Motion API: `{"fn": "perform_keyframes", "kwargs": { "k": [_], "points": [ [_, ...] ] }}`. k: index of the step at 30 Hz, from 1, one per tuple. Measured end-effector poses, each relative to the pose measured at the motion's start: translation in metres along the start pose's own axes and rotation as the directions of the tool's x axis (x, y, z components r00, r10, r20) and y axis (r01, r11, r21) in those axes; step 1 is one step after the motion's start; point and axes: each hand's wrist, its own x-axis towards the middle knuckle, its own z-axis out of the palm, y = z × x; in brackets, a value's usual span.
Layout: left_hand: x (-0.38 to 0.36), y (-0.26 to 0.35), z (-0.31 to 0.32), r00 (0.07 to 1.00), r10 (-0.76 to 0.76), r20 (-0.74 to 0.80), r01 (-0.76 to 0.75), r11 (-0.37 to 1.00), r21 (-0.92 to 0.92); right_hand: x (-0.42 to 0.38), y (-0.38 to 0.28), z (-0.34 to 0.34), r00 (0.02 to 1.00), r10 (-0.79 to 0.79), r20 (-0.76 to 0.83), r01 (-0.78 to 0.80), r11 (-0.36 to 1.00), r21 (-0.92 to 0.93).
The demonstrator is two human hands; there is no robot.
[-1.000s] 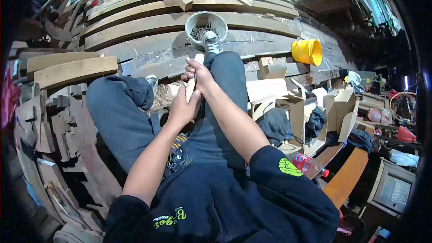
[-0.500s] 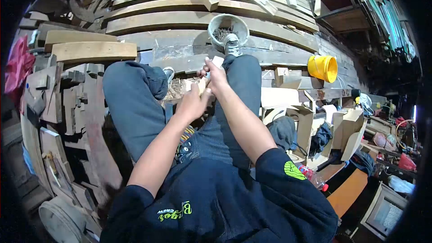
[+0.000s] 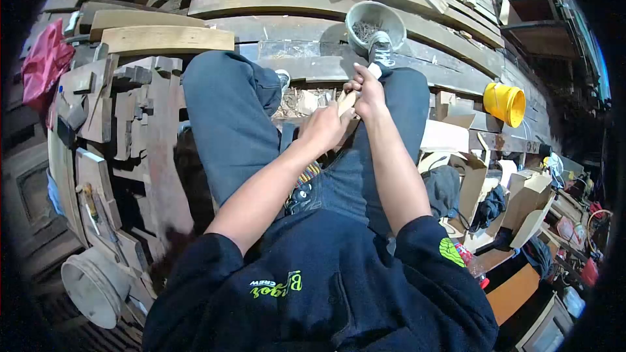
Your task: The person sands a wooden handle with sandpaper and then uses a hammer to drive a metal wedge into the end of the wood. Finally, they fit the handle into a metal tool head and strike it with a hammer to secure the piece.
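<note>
My left hand (image 3: 321, 130) is closed round a pale piece of wood (image 3: 347, 103), which points up toward the other hand. Just right of it, my right hand (image 3: 369, 96) is wrapped round a small white object (image 3: 375, 71); its lower part is hidden by the fingers. Both hands are close together between my knees. Beneath them, wood shavings (image 3: 305, 102) lie on the floor between my feet.
Ahead, a grey bucket (image 3: 392, 21) of nails or scraps stands by my right shoe. A yellow bucket (image 3: 493, 102) lies tipped at the right, above open cardboard boxes (image 3: 521, 205). Wood offcuts (image 3: 156, 39) and a whitish pail (image 3: 91, 290) are on the left.
The whole view has shifted, so the surroundings appear farther right. The pale wood in my left hand now lies angled close beside my right hand.
</note>
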Motion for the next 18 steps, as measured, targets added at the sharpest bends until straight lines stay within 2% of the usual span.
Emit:
{"fn": "perform_keyframes", "kwargs": {
  "k": [1, 2, 3, 5, 6, 7, 8, 9, 10, 11, 13, 14, 15, 16, 17, 18],
  "points": [
    [0.004, 0.000, -0.004, 0.963, -0.072, 0.261, 0.175, 0.902, -0.395, 0.002, -0.004, -0.001, 1.000, 0.020, -0.021, -0.020, 1.000, -0.015],
    [0.005, 0.000, -0.008, 0.859, -0.020, 0.511, 0.406, 0.633, -0.659, 0.001, -0.010, -0.006, 0.973, 0.073, 0.217, -0.092, 0.993, 0.080],
    [0.002, 0.007, -0.031, 0.721, 0.116, 0.683, 0.639, 0.270, -0.720, 0.002, -0.014, -0.011, 0.883, 0.085, 0.461, -0.208, 0.952, 0.224],
    [0.000, -0.005, -0.036, 0.541, 0.437, 0.718, 0.809, -0.039, -0.586, -0.010, -0.018, -0.004, 0.722, -0.011, 0.692, -0.233, 0.938, 0.258],
    [0.000, -0.006, -0.032, 0.538, 0.436, 0.722, 0.812, -0.035, -0.583, -0.009, -0.019, -0.004, 0.669, -0.018, 0.743, -0.268, 0.927, 0.264],
    [0.001, -0.007, -0.026, 0.583, 0.349, 0.734, 0.772, 0.044, -0.634, -0.008, -0.018, -0.004, 0.670, -0.021, 0.742, -0.268, 0.925, 0.268],
    [0.002, -0.007, -0.018, 0.629, 0.262, 0.732, 0.729, 0.126, -0.672, -0.008, -0.017, -0.005, 0.794, 0.004, 0.607, -0.191, 0.951, 0.243],
    [0.003, -0.005, -0.005, 0.840, -0.004, 0.543, 0.460, 0.537, -0.707, -0.008, -0.016, -0.005, 0.893, 0.017, 0.450, -0.120, 0.972, 0.201],
    [0.004, -0.008, 0.004, 0.839, -0.006, 0.544, 0.461, 0.538, -0.706, -0.007, -0.012, -0.002, 0.959, -0.003, 0.282, -0.022, 0.996, 0.083],
    [0.004, -0.013, 0.014, 0.918, -0.028, 0.395, 0.292, 0.722, -0.627, -0.005, -0.007, 0.001, 0.996, 0.001, 0.086, -0.007, 0.997, 0.071],
    [0.001, -0.017, 0.026, 0.996, 0.047, 0.079, -0.022, 0.956, -0.292, -0.002, -0.002, 0.001, 0.992, -0.013, -0.125, 0.010, 1.000, -0.024],
    [0.002, -0.020, 0.031, 0.988, 0.142, -0.066, -0.146, 0.987, -0.061, 0.002, -0.006, -0.003, 0.999, 0.015, 0.043, -0.016, 1.000, 0.010],
    [0.003, -0.015, 0.018, 0.988, 0.142, -0.067, -0.146, 0.987, -0.063, 0.004, -0.012, -0.010, 0.977, 0.036, 0.210, -0.046, 0.998, 0.041],
    [0.002, -0.005, -0.008, 0.910, 0.034, 0.413, 0.267, 0.715, -0.646, 0.002, -0.019, -0.011, 0.876, 0.074, 0.476, -0.178, 0.968, 0.177],
    [0.002, -0.001, -0.027, 0.613, 0.267, 0.743, 0.744, 0.122, -0.657, -0.009, -0.024, -0.004, 0.832, 0.067, 0.551, -0.246, 0.934, 0.258],
    [0.001, -0.003, -0.033, 0.512, 0.422, 0.748, 0.824, 0.003, -0.566, -0.009, -0.025, -0.005, 0.748, 0.014, 0.664, -0.263, 0.924, 0.276]
  ]
}}
